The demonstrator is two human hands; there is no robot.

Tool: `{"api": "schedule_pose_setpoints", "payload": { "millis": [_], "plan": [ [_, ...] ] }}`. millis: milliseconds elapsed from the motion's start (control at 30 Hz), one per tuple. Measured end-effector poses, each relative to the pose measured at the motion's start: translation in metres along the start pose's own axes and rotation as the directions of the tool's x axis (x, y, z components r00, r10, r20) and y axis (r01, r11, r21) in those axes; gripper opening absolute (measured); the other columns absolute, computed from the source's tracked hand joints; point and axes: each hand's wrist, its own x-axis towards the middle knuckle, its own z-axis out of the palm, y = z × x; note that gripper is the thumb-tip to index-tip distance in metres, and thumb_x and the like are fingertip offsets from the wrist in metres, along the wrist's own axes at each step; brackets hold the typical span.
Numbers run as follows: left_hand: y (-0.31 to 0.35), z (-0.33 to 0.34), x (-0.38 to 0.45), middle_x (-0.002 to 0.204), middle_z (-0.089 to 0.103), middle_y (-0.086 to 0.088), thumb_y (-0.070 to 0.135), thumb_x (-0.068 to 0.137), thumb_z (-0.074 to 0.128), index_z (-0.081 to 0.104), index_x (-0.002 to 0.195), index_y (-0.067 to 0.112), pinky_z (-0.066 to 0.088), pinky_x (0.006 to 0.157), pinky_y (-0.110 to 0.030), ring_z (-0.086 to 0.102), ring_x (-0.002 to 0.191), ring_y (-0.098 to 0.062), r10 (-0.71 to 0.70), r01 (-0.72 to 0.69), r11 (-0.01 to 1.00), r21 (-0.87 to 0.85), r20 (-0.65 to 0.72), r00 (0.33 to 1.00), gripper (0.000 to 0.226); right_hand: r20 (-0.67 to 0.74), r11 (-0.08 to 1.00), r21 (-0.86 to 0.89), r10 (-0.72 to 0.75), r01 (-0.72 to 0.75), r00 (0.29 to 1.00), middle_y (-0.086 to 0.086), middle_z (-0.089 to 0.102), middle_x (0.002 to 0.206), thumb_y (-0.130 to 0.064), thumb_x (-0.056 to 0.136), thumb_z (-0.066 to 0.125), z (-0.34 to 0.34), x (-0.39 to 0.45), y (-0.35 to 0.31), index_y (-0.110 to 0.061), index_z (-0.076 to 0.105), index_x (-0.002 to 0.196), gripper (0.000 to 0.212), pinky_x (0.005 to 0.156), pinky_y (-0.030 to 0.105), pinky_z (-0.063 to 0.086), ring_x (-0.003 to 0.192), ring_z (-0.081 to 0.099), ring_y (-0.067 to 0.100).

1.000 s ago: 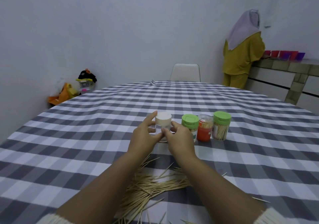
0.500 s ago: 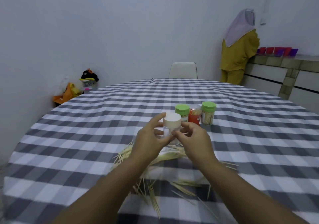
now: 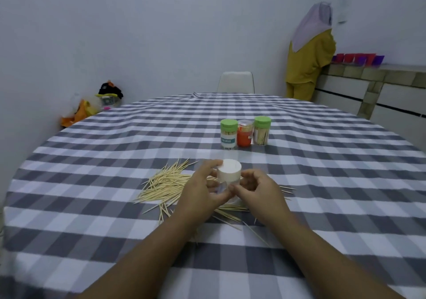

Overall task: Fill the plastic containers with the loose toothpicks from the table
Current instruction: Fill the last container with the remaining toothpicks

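A small clear plastic container with a white lid (image 3: 228,170) is held just above the pile of loose toothpicks (image 3: 168,184). My left hand (image 3: 201,190) grips its left side, thumb up by the lid. My right hand (image 3: 258,190) holds its right side with curled fingers. Farther back stand three more containers in a row: a green-lidded one with a label (image 3: 228,133), an orange one with a clear lid (image 3: 244,133), and a green-lidded one with toothpicks inside (image 3: 261,130). The toothpicks spread under and around both hands.
A grey and white checked cloth covers the round table (image 3: 115,172). A white chair (image 3: 236,82) stands at the far side. A person in yellow (image 3: 310,54) stands at a counter at the back right. Bags lie on the floor by the left wall (image 3: 96,105).
Both hands have brought the white-lidded container away from the row of three, nearer to me and over the toothpick pile. The camera view has tilted so the pile shows fully.
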Motion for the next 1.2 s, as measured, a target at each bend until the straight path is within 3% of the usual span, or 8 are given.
{"api": "schedule_pose_setpoints", "payload": {
  "millis": [233,333,500,633,833,900,1033,1200],
  "plan": [
    [-0.004,0.005,0.006,0.106,0.059,0.011,0.022,0.069,0.085,0.044,0.103,0.053,0.059,0.077,-0.031,0.069,0.089,-0.009,0.015,-0.015,1.0,-0.024,0.005,1.0,0.062,0.046,0.994,-0.111,0.009,-0.004,0.999,-0.006,0.058,0.101,-0.05,0.08,0.068,-0.004,0.013,-0.016,-0.028,0.046,0.124,0.054,0.056,0.016,0.045,0.083,0.057,0.008],
    [-0.004,0.006,0.005,0.108,0.062,0.01,0.026,0.07,0.084,0.04,0.107,0.051,0.058,0.079,-0.029,0.068,0.091,-0.007,0.01,-0.01,1.0,0.009,0.009,1.0,0.063,0.031,0.991,-0.135,-0.018,0.022,0.999,-0.006,0.058,0.096,-0.056,0.077,0.068,-0.003,0.016,-0.018,-0.028,0.049,0.112,0.049,0.052,0.014,0.04,0.079,0.056,0.007],
    [-0.008,0.004,0.007,0.111,0.066,0.003,0.025,0.072,0.082,0.038,0.109,0.053,0.058,0.081,-0.031,0.068,0.092,-0.008,0.022,-0.023,0.999,0.049,0.01,1.0,0.064,-0.014,0.984,-0.119,-0.138,0.135,0.99,-0.006,0.057,0.086,-0.051,0.078,0.07,0.003,0.018,-0.013,-0.025,0.057,0.096,0.035,0.059,0.02,0.045,0.08,0.055,0.01],
    [-0.01,0.005,0.008,0.109,0.068,0.001,0.025,0.071,0.083,0.04,0.107,0.058,0.058,0.081,-0.039,0.069,0.092,-0.011,0.028,-0.028,0.999,0.036,0.007,1.0,0.065,-0.012,0.982,-0.076,-0.175,0.174,0.984,-0.006,0.058,0.091,-0.049,0.077,0.072,0.001,0.022,-0.008,-0.024,0.059,0.097,0.035,0.07,0.026,0.049,0.086,0.055,0.009],
    [-0.013,0.009,0.008,0.103,0.068,0.004,0.026,0.072,0.08,0.037,0.106,0.061,0.058,0.079,-0.042,0.07,0.088,-0.009,0.024,-0.023,0.997,0.07,-0.008,1.0,0.065,0.026,0.975,-0.125,-0.184,0.186,0.983,-0.008,0.057,0.095,-0.05,0.079,0.067,0.0,0.023,-0.008,-0.025,0.057,0.103,0.037,0.069,0.023,0.048,0.086,0.054,0.008],
    [-0.012,0.01,0.007,0.098,0.067,0.007,0.027,0.071,0.079,0.035,0.108,0.058,0.059,0.076,-0.038,0.069,0.084,-0.008,0.015,-0.014,0.993,0.116,-0.011,1.0,0.065,0.049,0.969,-0.197,-0.14,0.147,0.989,-0.009,0.055,0.096,-0.058,0.078,0.064,0.002,0.024,-0.012,-0.027,0.053,0.104,0.043,0.071,0.027,0.051,0.085,0.054,0.008],
    [0.0,0.012,0.007,0.091,0.063,0.008,0.029,0.074,0.079,0.035,0.119,0.037,0.05,0.059,-0.016,0.063,0.075,-0.003,-0.028,0.035,0.978,0.206,-0.036,0.999,0.064,0.032,0.937,-0.34,-0.074,0.08,0.997,-0.009,0.056,0.09,-0.071,0.07,0.062,0.002,0.028,-0.025,-0.026,0.052,0.1,0.054,0.07,0.033,0.052,0.083,0.055,0.01],
    [0.001,0.013,0.009,0.098,0.064,0.006,0.026,0.074,0.08,0.038,0.125,0.034,0.057,0.072,-0.03,0.067,0.083,-0.008,-0.039,0.049,0.978,0.205,-0.053,0.998,0.067,0.007,0.938,-0.324,-0.128,0.124,0.992,-0.008,0.056,0.087,-0.066,0.072,0.065,0.004,0.03,-0.023,-0.026,0.056,0.093,0.046,0.068,0.032,0.052,0.082,0.054,0.009]
  ]
}}
